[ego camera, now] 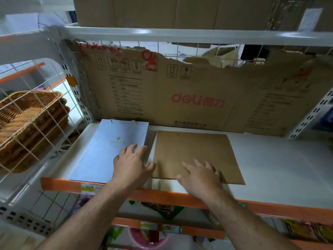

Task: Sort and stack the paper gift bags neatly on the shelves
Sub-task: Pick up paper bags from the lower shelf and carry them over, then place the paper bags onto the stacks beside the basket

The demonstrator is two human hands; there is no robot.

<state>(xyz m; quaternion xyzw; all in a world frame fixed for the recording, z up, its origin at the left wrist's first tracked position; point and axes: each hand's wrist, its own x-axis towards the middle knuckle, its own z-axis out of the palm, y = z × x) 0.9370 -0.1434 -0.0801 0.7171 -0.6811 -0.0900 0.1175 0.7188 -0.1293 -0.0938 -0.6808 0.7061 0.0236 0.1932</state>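
Two paper gift bags lie flat on the shelf (279,168). The blue bag (108,152) is under the left hand (133,163) and the brown bag (189,148) under the right hand (201,175). Both hands rest flat, fingers straight. The blue bag's long axis runs away from the hand, handles farthest; the brown bag lies crosswise.

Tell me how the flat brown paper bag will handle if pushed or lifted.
The brown paper bag lies folded flat and thin: probably light, likely to droop if lifted by one edge. On the smooth white shelf it should slide easily under the right hand lying flat on it. Being flat, it can hardly roll or tip.
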